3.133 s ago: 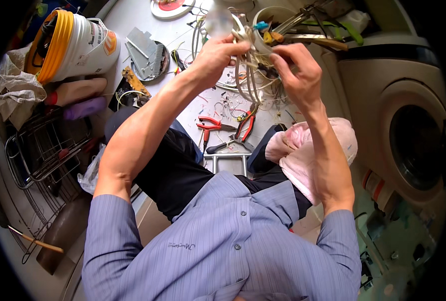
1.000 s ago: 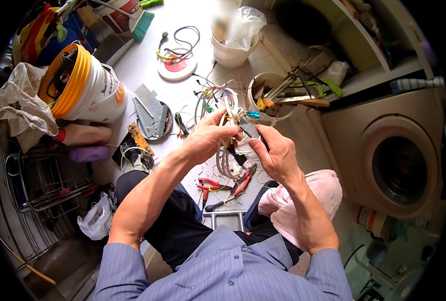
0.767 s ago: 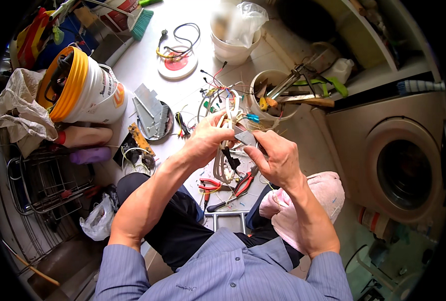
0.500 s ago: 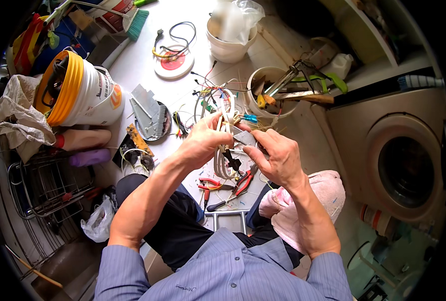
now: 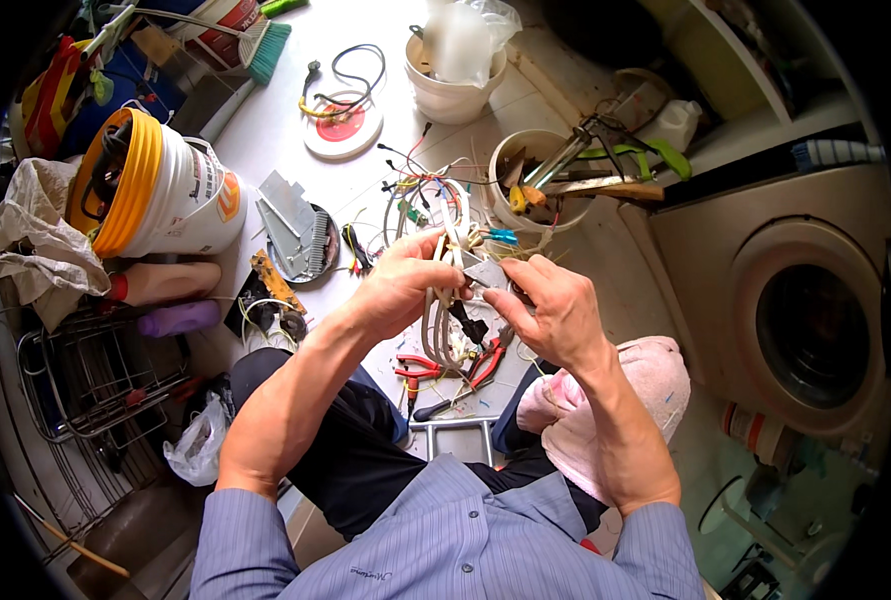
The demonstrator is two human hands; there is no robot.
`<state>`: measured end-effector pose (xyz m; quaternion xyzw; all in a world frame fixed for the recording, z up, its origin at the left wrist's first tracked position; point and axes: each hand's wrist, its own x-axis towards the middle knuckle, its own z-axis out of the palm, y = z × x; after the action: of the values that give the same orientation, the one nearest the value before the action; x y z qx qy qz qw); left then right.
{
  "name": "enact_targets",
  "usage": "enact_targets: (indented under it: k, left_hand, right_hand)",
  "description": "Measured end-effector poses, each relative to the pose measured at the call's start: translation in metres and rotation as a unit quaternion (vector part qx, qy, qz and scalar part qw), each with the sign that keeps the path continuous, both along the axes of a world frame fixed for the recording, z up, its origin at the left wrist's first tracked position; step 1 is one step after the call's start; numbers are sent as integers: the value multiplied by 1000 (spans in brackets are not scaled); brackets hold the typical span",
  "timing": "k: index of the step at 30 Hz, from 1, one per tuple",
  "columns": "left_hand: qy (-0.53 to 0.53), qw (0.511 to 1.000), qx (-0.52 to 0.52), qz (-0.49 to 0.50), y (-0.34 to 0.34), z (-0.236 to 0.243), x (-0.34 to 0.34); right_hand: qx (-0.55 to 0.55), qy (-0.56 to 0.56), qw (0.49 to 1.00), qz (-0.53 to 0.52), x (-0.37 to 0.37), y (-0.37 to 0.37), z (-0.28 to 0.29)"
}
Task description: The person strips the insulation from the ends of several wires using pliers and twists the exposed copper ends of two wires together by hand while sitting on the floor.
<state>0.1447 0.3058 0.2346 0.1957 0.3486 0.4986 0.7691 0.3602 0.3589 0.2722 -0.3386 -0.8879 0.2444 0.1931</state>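
My left hand (image 5: pixel 415 280) is closed round a looped bundle of white and grey cables (image 5: pixel 435 325), with a dark connector (image 5: pixel 470 322) hanging from it. My right hand (image 5: pixel 555 310) grips a flat grey tool (image 5: pixel 482 275), perhaps a blade, against the cables by my left thumb. Blue connectors (image 5: pixel 500 236) sit just beyond. Red-handled pliers (image 5: pixel 485 368) and wire scraps lie on the floor below, near a heap of thin coloured wires (image 5: pixel 425 185).
A yellow-and-white bucket (image 5: pixel 185 195) and wire rack (image 5: pixel 95 380) are at left. A tool bucket (image 5: pixel 520 150), another bucket (image 5: pixel 455 95) and washing machine (image 5: pixel 725 230) are right and ahead. A grey metal plate (image 5: pixel 285 225) lies left; a pink towel (image 5: pixel 645 400) rests over my right knee.
Since the oldest frame my hands came down nearer, and the grey tool appeared in my right hand at the cables. Over the last second they shifted only slightly.
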Motion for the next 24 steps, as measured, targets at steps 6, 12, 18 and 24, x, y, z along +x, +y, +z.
enact_targets:
  k: [6,12,18,24]
  left_hand:
    - [20,1000,4,-10,0,-1,-1]
    - [22,1000,4,-7,1,-1,0]
    - [33,999,11,-17,1,0,0]
    - [119,992,37,-18,-1,10,6]
  right_hand:
    - [-15,12,1000,19,3,4,-2]
    - [-19,15,999,29,4,4,-3]
    - [-25,9,999,31,5,5,-4]
    - [-2,-6,1000,19,7,5,-3]
